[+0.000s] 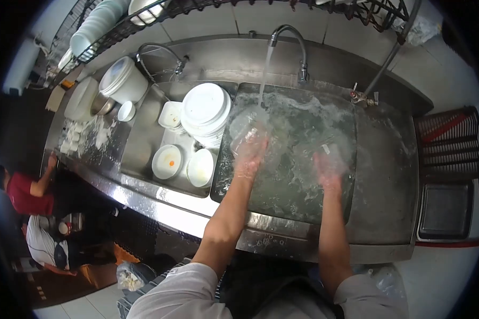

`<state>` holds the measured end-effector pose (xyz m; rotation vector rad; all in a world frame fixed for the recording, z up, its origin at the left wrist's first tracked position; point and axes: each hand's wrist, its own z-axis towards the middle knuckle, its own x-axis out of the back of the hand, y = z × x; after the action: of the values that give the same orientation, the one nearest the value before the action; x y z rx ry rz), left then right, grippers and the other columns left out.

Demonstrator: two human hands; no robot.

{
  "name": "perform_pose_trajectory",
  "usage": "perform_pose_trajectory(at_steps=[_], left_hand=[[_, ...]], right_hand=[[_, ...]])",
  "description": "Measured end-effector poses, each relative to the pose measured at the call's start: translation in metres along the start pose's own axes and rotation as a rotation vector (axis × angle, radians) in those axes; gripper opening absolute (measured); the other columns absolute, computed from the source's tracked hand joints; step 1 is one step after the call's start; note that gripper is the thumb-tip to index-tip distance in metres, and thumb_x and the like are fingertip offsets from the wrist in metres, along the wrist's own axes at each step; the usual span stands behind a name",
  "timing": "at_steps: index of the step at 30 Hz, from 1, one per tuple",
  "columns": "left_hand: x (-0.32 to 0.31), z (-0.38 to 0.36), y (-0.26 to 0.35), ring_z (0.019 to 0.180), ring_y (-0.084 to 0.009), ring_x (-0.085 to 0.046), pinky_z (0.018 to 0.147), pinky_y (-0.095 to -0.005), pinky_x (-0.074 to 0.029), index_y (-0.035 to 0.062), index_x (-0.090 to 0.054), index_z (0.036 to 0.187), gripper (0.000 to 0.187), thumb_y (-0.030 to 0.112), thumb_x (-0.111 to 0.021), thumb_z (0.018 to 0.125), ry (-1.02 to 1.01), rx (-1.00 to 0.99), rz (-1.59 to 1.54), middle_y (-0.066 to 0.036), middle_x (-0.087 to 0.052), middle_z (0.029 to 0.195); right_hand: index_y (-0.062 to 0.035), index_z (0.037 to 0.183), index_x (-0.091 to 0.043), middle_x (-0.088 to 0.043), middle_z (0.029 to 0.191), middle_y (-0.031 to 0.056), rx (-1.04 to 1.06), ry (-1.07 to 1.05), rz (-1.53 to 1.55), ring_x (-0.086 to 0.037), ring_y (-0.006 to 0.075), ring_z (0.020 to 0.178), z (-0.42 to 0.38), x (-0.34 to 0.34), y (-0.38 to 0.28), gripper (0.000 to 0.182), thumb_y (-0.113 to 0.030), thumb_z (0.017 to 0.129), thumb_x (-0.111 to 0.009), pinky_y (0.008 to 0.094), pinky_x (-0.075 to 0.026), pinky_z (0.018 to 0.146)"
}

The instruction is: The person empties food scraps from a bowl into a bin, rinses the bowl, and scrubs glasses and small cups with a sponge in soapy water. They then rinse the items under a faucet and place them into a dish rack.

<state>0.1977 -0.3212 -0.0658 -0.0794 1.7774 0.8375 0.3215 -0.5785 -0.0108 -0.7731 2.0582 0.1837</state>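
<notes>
Both of my hands are in the cloudy water of the sink basin (287,196). My left hand (252,149) reaches in at the left, wet to the wrist, its fingers curled about a see-through, rounded shape (246,126) blurred by foam; I cannot tell what it is. Farther right, my right hand (329,169) is partly under the surface, its fingers smeared by water. A translucent patch with a small white mark (326,149) shows beside those fingers. Water runs from the curved tap (288,27) into the basin, just beyond my left hand.
Left of the basin, a second sink holds stacked white plates (205,103) and white bowls (167,161) with food scraps. White tubs (123,80) stand farther left. A wire rack (197,7) hangs overhead. Crates (448,141) lie at right. Two people (29,191) are at lower left.
</notes>
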Motion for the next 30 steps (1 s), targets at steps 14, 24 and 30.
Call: perform_pose_trajectory(at_steps=[14,24,30], left_hand=[[-0.072,-0.050,0.067,0.087,-0.0249,-0.065,0.076,-0.0397,-0.057,0.0006,-0.055,0.106,0.027,0.002,-0.066,0.081,0.195,0.131,0.538,-0.011,-0.062,0.103],[0.057,-0.049,-0.007,0.082,-0.0237,-0.066,0.067,-0.0333,-0.054,-0.0012,-0.060,0.101,0.023,-0.001,-0.063,0.078,0.363,0.191,0.809,-0.015,-0.066,0.093],[0.069,-0.075,-0.020,0.101,-0.0283,-0.061,0.081,-0.0392,-0.053,0.0043,-0.060,0.110,0.030,0.015,-0.066,0.083,-0.084,-0.286,0.857,-0.016,-0.060,0.114]], right_hand=[[-0.0115,0.113,-0.049,-0.057,0.094,0.0045,-0.142,-0.430,-0.711,-0.058,0.0225,0.097,0.045,-0.017,-0.020,0.041,0.000,0.076,-0.062,0.0430,-0.051,0.085],[-0.0064,0.119,-0.050,-0.058,0.104,0.0088,-0.262,-0.190,-1.127,-0.060,0.0241,0.095,0.094,0.100,-0.004,0.042,-0.011,0.079,-0.064,0.0408,-0.051,0.089],[-0.0058,0.113,-0.057,-0.061,0.107,0.0109,-0.115,-0.237,-0.986,-0.060,0.0261,0.098,0.045,0.078,-0.017,0.036,-0.020,0.081,-0.065,0.0393,-0.050,0.087]])
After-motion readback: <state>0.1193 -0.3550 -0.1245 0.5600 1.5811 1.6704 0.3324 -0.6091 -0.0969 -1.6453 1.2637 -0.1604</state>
